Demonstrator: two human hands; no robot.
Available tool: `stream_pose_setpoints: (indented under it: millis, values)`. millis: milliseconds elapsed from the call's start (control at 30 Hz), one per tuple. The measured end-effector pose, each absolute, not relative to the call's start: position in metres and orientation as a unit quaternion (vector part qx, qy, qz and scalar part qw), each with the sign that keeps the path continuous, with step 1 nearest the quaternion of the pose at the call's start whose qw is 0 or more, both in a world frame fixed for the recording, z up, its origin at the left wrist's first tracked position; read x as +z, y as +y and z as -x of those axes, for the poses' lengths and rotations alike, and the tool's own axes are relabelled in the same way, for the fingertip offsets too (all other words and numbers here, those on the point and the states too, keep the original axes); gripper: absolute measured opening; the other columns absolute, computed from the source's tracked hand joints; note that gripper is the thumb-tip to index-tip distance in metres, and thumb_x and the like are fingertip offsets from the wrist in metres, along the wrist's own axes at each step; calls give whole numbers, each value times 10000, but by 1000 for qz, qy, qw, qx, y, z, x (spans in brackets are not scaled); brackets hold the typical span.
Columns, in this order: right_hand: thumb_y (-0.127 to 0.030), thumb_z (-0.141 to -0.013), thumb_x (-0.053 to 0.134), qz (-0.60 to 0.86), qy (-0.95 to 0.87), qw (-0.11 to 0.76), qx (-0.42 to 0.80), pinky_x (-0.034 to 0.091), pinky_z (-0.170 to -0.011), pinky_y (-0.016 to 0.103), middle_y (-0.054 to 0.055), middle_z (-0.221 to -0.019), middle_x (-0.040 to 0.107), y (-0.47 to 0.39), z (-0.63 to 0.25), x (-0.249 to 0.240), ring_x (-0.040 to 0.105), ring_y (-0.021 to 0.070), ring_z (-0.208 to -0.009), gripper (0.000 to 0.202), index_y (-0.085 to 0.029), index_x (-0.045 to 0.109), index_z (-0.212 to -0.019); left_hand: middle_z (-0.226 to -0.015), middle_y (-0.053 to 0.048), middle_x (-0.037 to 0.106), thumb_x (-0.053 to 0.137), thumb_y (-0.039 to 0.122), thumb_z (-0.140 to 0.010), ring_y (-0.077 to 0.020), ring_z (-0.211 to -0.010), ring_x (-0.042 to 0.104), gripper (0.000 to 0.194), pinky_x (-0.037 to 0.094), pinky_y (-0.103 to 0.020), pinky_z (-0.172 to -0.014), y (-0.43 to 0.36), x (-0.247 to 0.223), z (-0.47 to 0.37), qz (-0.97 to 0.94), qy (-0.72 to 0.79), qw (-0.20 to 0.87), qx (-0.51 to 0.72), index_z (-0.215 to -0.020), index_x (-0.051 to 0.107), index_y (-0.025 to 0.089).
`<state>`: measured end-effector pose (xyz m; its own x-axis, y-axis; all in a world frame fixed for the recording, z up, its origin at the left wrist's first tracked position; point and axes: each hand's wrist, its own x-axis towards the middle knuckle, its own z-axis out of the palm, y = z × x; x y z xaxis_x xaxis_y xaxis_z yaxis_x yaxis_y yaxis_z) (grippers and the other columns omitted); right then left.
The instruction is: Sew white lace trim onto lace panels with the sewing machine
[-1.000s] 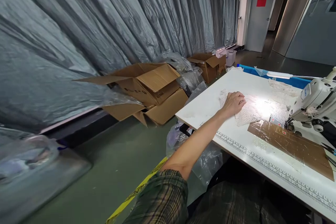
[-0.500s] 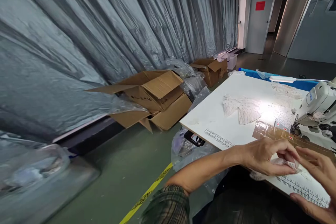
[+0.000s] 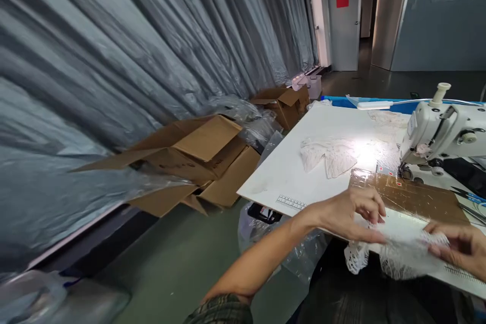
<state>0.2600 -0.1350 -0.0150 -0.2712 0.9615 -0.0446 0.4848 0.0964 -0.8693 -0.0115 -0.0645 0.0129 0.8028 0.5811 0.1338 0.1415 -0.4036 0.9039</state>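
Note:
Stretched between my two hands is a piece of white lace fabric (image 3: 408, 258), partly blurred, its lower part hanging over the table's front edge. My left hand (image 3: 357, 215) pinches one end, fingers curled. At the other end my right hand (image 3: 457, 248) grips the lace between thumb and fingers. Both hands are above the front of the white sewing table (image 3: 273, 172), near its printed ruler. Beyond them, a white sewing machine (image 3: 429, 136) stands at the right, its lamp lighting the tabletop. Another lace piece (image 3: 330, 154) lies flat left of the machine.
A brown taped board (image 3: 410, 197) lies before the machine, with blue-handled scissors (image 3: 476, 200) at its right. More lace (image 3: 391, 120) rests at the back. Open cardboard boxes (image 3: 205, 147) and plastic bags stand on the floor at left, by a grey curtain (image 3: 152, 35).
My hands have moved apart, and the lace bunched between them is now spread out. The view has turned to the right, showing more of the machine and the scissors.

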Motion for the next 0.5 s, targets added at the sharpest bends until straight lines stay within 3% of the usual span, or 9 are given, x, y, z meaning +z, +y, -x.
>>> stream_pose_setpoints:
  millis: [100,233,367,500]
  values:
    - [-758,-647,731,547,-587,276,529,440,-490,248,12,-609,580,-107,-266,-7,482,138,-546,557,-208,641,-657,-1073,-81,693,745,305,-785,-173,-976,659,298,523,-270,-752,-42,8,9,-782,262,528,202,-686,495,176]
    - [-784,-604,738,595,-542,303,510,329,-458,242,-15,-606,531,-77,-277,-15,406,118,-525,602,-219,559,-706,-943,-56,684,669,348,-849,-162,-885,654,200,507,-270,-732,-13,-3,4,-799,318,479,175,-877,563,181]
    - [-770,-706,639,659,-593,282,367,250,-437,257,-52,-509,382,-59,-286,-26,334,120,-483,567,-248,440,-616,-1041,-84,674,597,373,-920,-197,-933,652,311,515,-283,-731,9,-11,1,-867,362,315,137,-1158,586,174]
    - [-595,-810,529,674,-648,250,253,305,-467,279,-29,-513,444,-49,-290,-25,393,147,-498,384,-245,551,-654,-1139,-120,671,507,246,-963,-216,-935,661,244,532,-327,-734,20,-21,-11,-931,305,129,150,-1143,655,172]
